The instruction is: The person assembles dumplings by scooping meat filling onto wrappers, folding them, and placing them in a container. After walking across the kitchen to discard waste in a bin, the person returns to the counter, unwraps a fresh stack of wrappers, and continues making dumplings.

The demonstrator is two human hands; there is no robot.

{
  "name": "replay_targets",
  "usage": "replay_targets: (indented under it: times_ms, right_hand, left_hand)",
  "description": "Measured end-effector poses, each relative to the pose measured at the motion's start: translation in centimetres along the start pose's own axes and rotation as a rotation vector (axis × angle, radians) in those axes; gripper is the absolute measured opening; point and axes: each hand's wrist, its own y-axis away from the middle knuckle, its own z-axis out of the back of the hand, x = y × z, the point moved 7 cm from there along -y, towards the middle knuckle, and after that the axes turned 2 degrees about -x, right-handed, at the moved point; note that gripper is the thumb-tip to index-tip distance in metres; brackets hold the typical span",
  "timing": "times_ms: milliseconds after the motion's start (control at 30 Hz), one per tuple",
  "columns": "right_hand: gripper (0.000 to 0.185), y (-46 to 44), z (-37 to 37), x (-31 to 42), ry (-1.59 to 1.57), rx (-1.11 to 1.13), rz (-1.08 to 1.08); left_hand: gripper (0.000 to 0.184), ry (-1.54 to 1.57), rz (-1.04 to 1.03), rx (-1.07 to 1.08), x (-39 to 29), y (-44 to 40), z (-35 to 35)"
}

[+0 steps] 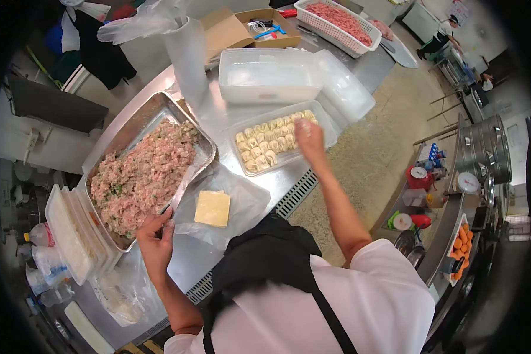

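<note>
My left hand (155,232) is closed around the handle of a flat metal spatula (184,184). The blade lies along the near edge of a metal tray (211,154) heaped with minced meat filling (141,174) flecked with green. My right hand (308,137) reaches over the right part of a clear plastic container (255,173) holding rows of folded dumplings (268,141). Its fingers look drawn together and slightly blurred, hiding whatever is in them. Between my hands, a stack of square dough wrappers (212,208) rests on a plastic bag (242,192).
Behind the dumplings stand an empty clear container (268,76) and its lid (345,85). A white basket of minced meat (342,26) and a cardboard box (271,35) are farther back. Stacked containers (71,236) sit left. Another person (445,36) stands far right.
</note>
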Motion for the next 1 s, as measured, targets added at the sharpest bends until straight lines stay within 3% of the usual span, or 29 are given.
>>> replay_targets:
  times_ms: [133, 200, 233, 300, 400, 533, 700, 833, 900, 1000]
  right_hand:
    - [0.036, -3.6, 4.9, -3.4, 0.192, 0.082, -0.127]
    - [0.031, -4.3, 5.4, -4.8, 0.550, 0.187, -0.169]
    - [0.031, -4.6, 5.7, -5.8, 0.553, 0.188, -0.169]
    - [0.028, -4.7, 4.4, -6.2, 0.699, 0.249, 0.154]
    - [0.029, -4.6, 4.0, -6.0, 0.645, 0.136, 0.321]
    - [0.032, -4.6, 3.5, -7.1, 0.716, 0.130, 0.202]
    - [0.023, -4.9, 3.2, -8.4, 0.704, 0.173, 0.044]
    - [0.017, -4.7, 2.6, -10.5, 0.647, 0.113, 0.072]
    - [0.017, -4.8, 2.3, -10.2, 0.533, 0.019, 0.335]
    - [0.017, -4.6, 2.5, -10.3, 0.601, 0.033, 0.186]
  left_hand:
    - [0.032, -0.030, 0.012, -0.017, 0.2, 0.1, -0.5]
    - [0.032, -0.016, 0.000, -0.001, 0.0, 0.0, -0.9]
    - [0.033, -0.008, -0.014, 0.014, -0.3, -0.1, -1.2]
    - [0.033, -0.009, -0.007, 0.022, -0.9, -0.1, -1.4]
    - [0.033, -0.007, 0.001, 0.029, -0.6, 0.0, -1.5]
    - [0.033, -0.010, 0.016, 0.016, -0.2, 0.1, -1.1]
    - [0.032, -0.020, 0.015, 0.013, 0.1, 0.3, -0.9]
    - [0.032, -0.006, 0.026, 0.009, 0.4, 0.6, -1.2]
    - [0.033, -0.020, 0.034, 0.004, 0.3, 0.7, -1.1]
    - [0.034, -0.028, 0.074, -0.004, 1.0, 1.0, -0.6]
